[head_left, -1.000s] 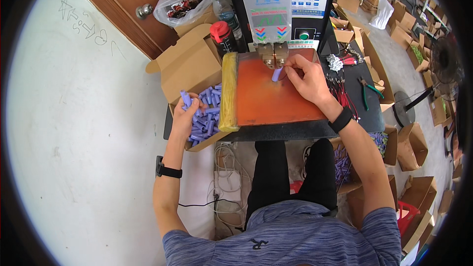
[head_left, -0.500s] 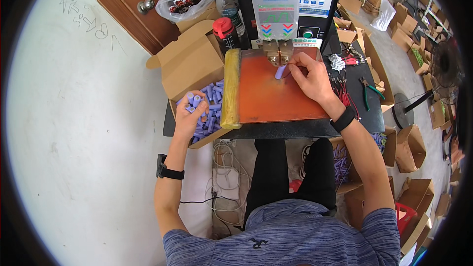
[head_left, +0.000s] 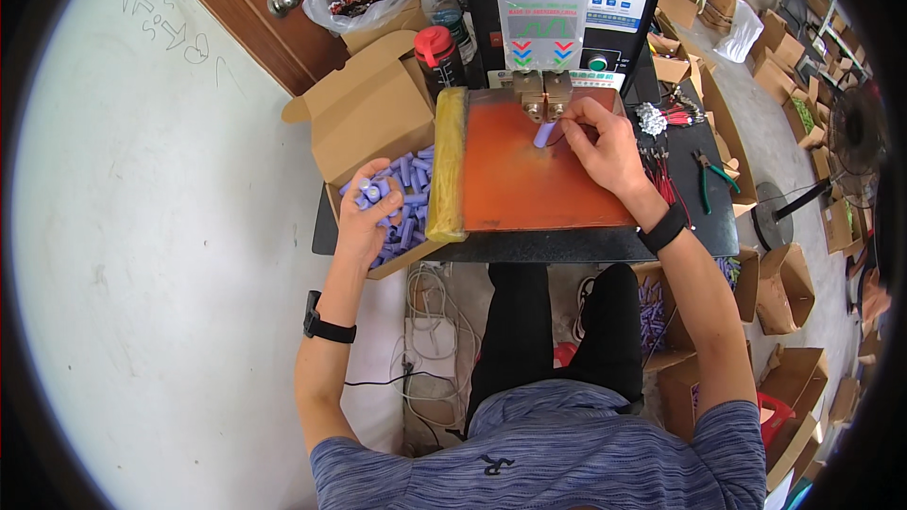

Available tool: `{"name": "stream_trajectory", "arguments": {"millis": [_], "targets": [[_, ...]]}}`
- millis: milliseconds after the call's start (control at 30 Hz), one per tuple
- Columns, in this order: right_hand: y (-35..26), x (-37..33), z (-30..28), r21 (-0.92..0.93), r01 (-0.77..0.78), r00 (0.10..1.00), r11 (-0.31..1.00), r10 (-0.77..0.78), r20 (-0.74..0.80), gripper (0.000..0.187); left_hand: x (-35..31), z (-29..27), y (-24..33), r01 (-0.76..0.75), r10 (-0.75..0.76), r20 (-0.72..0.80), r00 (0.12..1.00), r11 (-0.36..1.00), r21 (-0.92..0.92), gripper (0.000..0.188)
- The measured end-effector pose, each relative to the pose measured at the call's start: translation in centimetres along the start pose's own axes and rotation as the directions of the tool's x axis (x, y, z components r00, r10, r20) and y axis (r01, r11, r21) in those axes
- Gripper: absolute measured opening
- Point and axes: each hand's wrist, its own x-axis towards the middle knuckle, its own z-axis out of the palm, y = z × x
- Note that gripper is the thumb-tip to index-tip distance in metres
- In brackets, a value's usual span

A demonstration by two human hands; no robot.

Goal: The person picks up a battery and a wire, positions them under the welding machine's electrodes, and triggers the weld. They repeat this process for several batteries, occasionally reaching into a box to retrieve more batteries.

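The left hand [head_left: 371,210] has its grip closed around a bunch of purple cylinders [head_left: 372,193], held over an open cardboard box [head_left: 370,127] full of more like them. The right hand [head_left: 603,146] has thumb and forefinger pinching a thin dark wire [head_left: 568,139] beside a single purple tube [head_left: 543,135], which stands tilted right under the metal tips of the machine [head_left: 539,42], above an orange board [head_left: 515,194]. A yellow roll [head_left: 447,165] lines the board's left edge; green-handled pliers [head_left: 705,181] lie on the black desk [head_left: 707,242] to the right.

Held purple cylinders [head_left: 373,194], partly hidden
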Motion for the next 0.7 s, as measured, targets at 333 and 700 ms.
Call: {"name": "stream_trajectory", "arguments": {"millis": [333,700], "targets": [[-0.1,0.1,0.0,-0.012,-0.015,1.0,1.0,0.015,0.014,0.01,0.4,-0.1,-1.4,0.272,-0.369,-0.061,0.928,0.778,-0.566,0.027],[-0.4,0.0,0.0,-0.02,-0.026,0.999,0.999,0.026,0.018,0.011,0.7,-1.6,-1.8,0.347,-0.421,-0.025,0.907,0.778,-0.524,0.028]]}}
